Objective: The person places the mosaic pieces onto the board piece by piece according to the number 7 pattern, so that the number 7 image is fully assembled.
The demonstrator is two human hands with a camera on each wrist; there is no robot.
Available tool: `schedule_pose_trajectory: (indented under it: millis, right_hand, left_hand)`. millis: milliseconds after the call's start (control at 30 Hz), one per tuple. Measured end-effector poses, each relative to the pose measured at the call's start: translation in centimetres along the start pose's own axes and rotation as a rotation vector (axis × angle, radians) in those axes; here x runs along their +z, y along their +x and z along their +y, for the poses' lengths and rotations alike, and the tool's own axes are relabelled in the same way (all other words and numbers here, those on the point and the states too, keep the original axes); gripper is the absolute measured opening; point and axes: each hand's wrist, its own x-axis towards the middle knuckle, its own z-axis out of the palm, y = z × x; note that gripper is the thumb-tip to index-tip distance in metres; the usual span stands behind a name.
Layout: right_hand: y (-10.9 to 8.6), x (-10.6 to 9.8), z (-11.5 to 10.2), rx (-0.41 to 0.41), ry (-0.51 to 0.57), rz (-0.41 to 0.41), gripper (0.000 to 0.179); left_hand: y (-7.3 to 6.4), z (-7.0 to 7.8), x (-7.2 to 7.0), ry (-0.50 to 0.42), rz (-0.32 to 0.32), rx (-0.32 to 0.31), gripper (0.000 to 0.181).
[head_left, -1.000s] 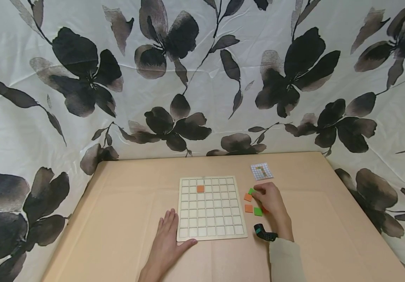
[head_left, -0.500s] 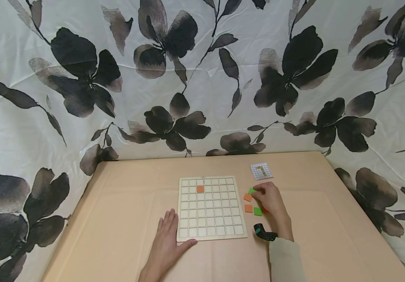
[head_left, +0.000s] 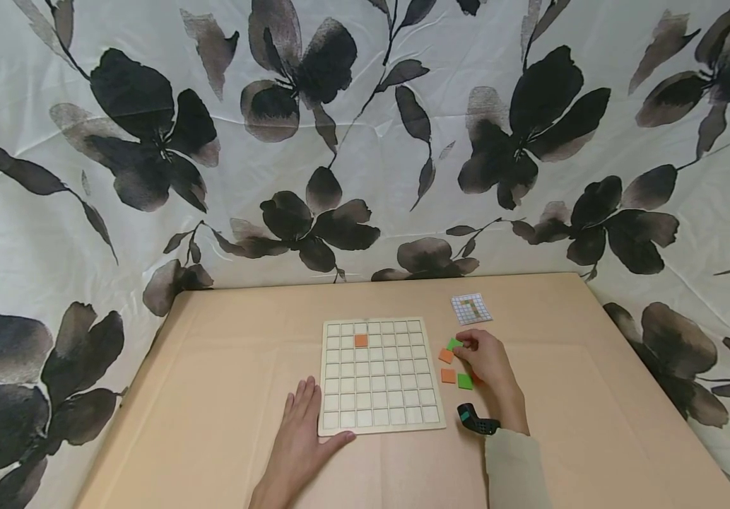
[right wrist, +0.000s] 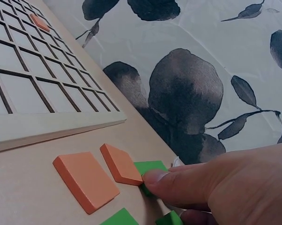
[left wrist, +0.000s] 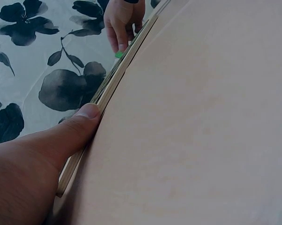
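Observation:
A pale wooden grid board (head_left: pixel 384 430) lies on the table, with one orange square tile (head_left: pixel 361 341) in a cell of its second row from the back. My left hand (head_left: pixel 301 438) rests at the board's front left corner, fingers straight along the side and thumb on the front edge. Right of the board, my right hand (head_left: pixel 490 362) pinches a green tile (right wrist: pixel 150 166) between thumb and forefinger, low over the table. Close beside it lie two orange tiles (right wrist: pixel 86 180) and another green tile (head_left: pixel 464 382). A further orange tile is mostly hidden under the palm.
A small printed card with a coloured grid pattern (head_left: pixel 471 309) lies behind the right hand. A black device (head_left: pixel 479 421) is strapped at the right wrist. The tan tabletop (head_left: pixel 212 396) ends at a white cloth with dark flowers (head_left: pixel 314 226).

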Motion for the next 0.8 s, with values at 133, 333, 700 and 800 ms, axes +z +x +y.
schedule_pose_trajectory:
  millis: [133,333,700,800]
  right_hand:
    - [0.4,-0.1,0.2,-0.006,-0.011,-0.014,0.029]
    - [1.1,-0.3,0.3,-0.024,-0.003,-0.012,0.026]
    - [2.2,-0.7,0.5,-0.049,0.021,0.001,0.025]
    - [2.4,-0.8,0.6,-0.062,0.021,0.0,0.024]
  left_hand:
    - [0.2,0.2,0.2,0.009,0.025,0.007,0.104]
    - [0.6,0.4,0.4,0.004,0.005,-0.015,0.104]
    - [1.1,0.8,0.8,0.007,-0.013,-0.038,0.106]
    - [1.2,0.9,1.0,0.015,0.012,-0.033,0.105]
